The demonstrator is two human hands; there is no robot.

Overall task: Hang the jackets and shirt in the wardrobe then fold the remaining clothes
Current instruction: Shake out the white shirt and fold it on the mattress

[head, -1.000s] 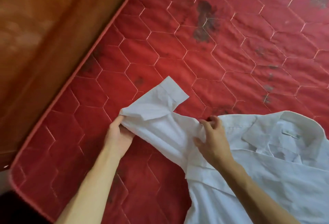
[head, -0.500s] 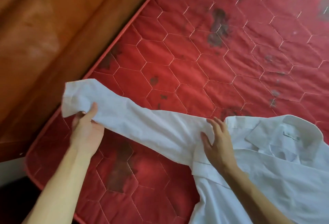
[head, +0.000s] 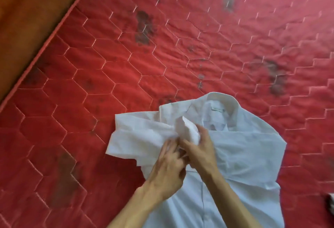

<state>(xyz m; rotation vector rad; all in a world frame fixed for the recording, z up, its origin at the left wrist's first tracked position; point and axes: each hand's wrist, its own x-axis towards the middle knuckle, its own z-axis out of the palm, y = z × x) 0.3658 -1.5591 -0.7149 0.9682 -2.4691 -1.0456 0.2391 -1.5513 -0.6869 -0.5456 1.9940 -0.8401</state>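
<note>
Red quilted mattress (head: 126, 64) carries the white shirt (head: 253, 155), which lies with its collar (head: 222, 99) away from the person and one sleeve (head: 144, 133) folded over the chest. The right hand (head: 202, 155) pinches the cuff (head: 188, 130); the left hand (head: 168, 169) touches the sleeve, but blur hides whether it grips. I think this thin cloth is light, soft and creases easily, so seams and cuffs give the best hold. Its hem is cut off.

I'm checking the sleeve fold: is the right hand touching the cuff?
Touching. The head view shows the right hand curled round the cuff, with no gap between them, over the shirt.
</note>
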